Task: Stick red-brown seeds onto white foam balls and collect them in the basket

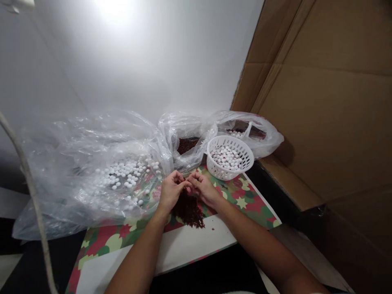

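My left hand (171, 188) and my right hand (202, 187) meet at the middle of the table, fingertips pinched close together. Whatever lies between the fingers is too small to make out. Just below them is a heap of dark red-brown bits (189, 210), spilling from the patterned cover onto a white strip. To the right of my hands stands a white slotted plastic basket (225, 173) with many small white balls (228, 158) inside. Behind my fingers, an open clear bag holds more red-brown bits (186, 145).
A large clear plastic bag (76, 163) with loose white balls (131, 175) spreads over the left side. Another clear bag (269, 141) sits behind the basket. Cardboard (330, 102) walls the right; a pale cord (32, 192) hangs at left. A camouflage-patterned sheet (107, 237) covers the table.
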Tool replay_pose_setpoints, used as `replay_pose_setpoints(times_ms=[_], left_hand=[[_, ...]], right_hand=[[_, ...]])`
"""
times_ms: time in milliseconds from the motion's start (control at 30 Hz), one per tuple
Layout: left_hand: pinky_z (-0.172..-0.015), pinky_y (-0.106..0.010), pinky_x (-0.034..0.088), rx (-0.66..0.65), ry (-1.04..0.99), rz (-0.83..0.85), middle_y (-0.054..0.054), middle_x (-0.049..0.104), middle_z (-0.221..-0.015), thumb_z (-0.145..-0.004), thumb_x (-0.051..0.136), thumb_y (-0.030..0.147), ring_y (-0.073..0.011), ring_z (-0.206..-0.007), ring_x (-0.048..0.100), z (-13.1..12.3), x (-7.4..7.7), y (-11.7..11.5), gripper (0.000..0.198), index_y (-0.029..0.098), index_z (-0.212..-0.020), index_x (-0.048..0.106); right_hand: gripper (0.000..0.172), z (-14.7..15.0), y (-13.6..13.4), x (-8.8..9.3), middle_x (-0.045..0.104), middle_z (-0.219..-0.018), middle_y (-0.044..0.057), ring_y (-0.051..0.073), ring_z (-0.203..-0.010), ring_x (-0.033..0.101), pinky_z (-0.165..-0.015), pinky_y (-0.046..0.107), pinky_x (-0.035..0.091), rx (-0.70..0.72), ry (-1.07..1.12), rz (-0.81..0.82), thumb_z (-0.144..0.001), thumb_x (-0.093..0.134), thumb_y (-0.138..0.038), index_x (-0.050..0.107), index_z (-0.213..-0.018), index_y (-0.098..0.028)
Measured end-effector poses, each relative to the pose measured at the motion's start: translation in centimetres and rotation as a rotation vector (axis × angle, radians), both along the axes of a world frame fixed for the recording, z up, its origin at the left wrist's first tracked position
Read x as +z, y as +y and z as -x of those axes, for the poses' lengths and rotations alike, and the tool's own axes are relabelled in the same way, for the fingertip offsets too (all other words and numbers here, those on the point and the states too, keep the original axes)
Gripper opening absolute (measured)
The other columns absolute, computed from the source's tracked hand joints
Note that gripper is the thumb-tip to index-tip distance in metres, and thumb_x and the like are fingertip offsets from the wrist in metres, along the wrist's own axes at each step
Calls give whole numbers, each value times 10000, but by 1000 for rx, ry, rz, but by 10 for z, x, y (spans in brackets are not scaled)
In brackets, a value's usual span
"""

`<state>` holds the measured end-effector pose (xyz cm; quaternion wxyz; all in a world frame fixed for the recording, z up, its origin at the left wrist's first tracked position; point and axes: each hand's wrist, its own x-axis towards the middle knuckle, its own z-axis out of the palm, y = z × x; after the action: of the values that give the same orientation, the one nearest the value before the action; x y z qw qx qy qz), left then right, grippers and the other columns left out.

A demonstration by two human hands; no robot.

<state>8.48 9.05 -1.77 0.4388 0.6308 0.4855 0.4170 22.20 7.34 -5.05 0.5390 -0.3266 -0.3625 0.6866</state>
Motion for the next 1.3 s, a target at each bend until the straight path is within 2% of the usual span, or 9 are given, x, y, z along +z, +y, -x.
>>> replay_pose_setpoints(times_ms=[100,233,333,500,733,833,967,1133,1300], left_hand=[[-442,-163,245,9,-36,54,51,394,-534,-749,613,387,-37,-462,345,4,3,1,312,147,-656,437],[-390,-169,124,27,-401,324,60,304,-579,-762,530,315,-33,-438,228,9,17,-1,194,175,-744,397],[-398,-156,175,-34,-555,409,55,375,-652,-608,527,127,-19,-455,267,12,24,-2,214,173,-755,378],[-412,-139,258,-15,-458,384,41,479,-731,-657,589,191,-18,-491,363,11,19,-1,245,171,-836,423],[-368,-144,159,-43,-311,328,16,543,-645,-712,657,467,-28,-433,328,6,4,1,382,170,-812,438],[-376,-165,117,-96,-271,361,36,424,-564,-729,622,530,-11,-411,261,5,1,-1,418,122,-781,547],[-398,-172,87,-180,-329,473,60,271,-576,-777,580,501,-12,-432,203,2,4,-5,460,119,-1030,627],[-399,-151,161,-216,-394,442,33,450,-699,-759,638,386,-11,-466,299,-1,5,-8,460,175,-1153,531],[-433,-144,288,-133,-393,379,-4,602,-807,-690,710,393,-39,-516,469,-3,-2,-6,428,174,-980,482]], right_hand=[[364,-7,5,-1,500,-678,-24,25,-499,360,-423,138,213,-55,-14,63,-708,690,-439,499,-807,-146],[191,-20,16,-6,576,-755,13,67,-627,479,-563,178,368,-225,-557,-172,-771,636,-321,646,-855,-149],[126,-18,19,-12,622,-876,43,115,-809,544,-768,236,412,-275,-979,-423,-796,620,-234,707,-864,-175],[156,-3,18,-18,620,-912,43,137,-830,554,-734,239,400,-217,-1258,-504,-834,592,-253,700,-940,-217],[61,-15,17,-14,617,-818,37,116,-768,543,-720,218,392,-254,-1087,-495,-773,654,-203,691,-765,-156],[126,-23,14,-9,629,-758,31,109,-702,540,-683,211,393,-302,-962,-378,-761,663,-257,680,-735,-135],[224,-27,10,-3,662,-820,32,114,-735,578,-706,207,419,-304,-750,-299,-788,614,-339,693,-853,-139],[270,-25,7,1,645,-774,18,82,-632,511,-605,181,377,-422,-755,-284,-796,598,-387,679,-851,-134],[253,-26,7,0,631,-764,15,85,-632,511,-600,186,373,-416,-814,-308,-818,581,-375,659,-848,-136]])
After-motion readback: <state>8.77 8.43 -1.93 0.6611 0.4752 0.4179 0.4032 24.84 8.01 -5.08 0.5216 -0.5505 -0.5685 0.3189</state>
